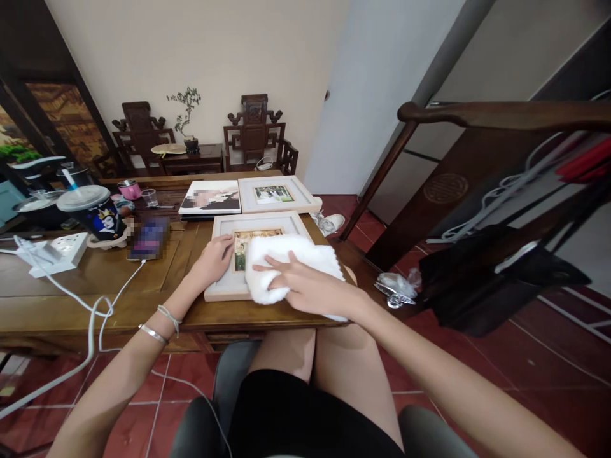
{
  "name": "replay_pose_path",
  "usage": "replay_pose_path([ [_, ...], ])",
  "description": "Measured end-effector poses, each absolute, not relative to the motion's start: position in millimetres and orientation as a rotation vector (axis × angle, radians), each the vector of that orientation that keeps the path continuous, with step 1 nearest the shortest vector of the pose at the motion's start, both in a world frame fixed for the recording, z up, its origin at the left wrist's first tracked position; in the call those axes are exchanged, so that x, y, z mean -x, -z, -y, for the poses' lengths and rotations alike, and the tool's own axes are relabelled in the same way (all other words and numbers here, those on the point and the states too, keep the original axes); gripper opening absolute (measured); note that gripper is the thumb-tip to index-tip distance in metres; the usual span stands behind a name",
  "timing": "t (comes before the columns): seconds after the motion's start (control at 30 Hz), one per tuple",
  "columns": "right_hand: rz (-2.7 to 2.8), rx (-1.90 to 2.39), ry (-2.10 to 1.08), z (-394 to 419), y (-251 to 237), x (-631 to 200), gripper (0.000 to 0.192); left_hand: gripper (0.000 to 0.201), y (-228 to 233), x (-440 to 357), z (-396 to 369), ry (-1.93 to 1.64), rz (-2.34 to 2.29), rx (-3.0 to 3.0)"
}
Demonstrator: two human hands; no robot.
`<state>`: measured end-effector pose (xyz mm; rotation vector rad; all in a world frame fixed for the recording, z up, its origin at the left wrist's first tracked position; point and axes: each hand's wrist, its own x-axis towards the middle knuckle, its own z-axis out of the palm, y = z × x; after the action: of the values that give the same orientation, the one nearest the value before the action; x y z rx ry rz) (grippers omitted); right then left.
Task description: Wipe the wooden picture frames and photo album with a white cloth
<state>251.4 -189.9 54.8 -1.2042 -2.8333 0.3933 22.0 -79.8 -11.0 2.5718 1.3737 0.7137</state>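
A pale wooden picture frame lies flat near the table's front edge, with a small printed picture in its middle. My left hand grips the frame's left side, fingers bent over the border. On the frame's right half lies a fluffy white cloth, partly hanging past the table's edge. My right hand presses down on this cloth, fingers spread on top and one tucked into a fold. The cloth hides much of the frame's right side.
Behind are a second picture frame and a photo panel. Left stand a lidded drink cup, a phone, a white power strip and loose cables. A wooden chair with a black bag stands to the right.
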Motion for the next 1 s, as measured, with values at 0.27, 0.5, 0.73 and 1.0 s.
replay_pose_path([
  [0.27,2.867,1.234,-0.429,181,-62,-238,0.052,0.037,9,-19,78,-0.744,-1.304,-2.6],
  [0.5,2.824,1.398,-0.403,201,-70,-298,0.044,0.034,6,-21,79,-0.71,-1.318,-2.616],
  [0.73,2.715,1.427,-0.292,171,-45,-336,0.04,0.033,2,-20,80,-0.645,-1.262,-2.664],
  [1.0,2.685,1.628,0.008,104,-40,-320,0.043,0.036,9,-18,76,-0.689,-1.297,-2.658],
])
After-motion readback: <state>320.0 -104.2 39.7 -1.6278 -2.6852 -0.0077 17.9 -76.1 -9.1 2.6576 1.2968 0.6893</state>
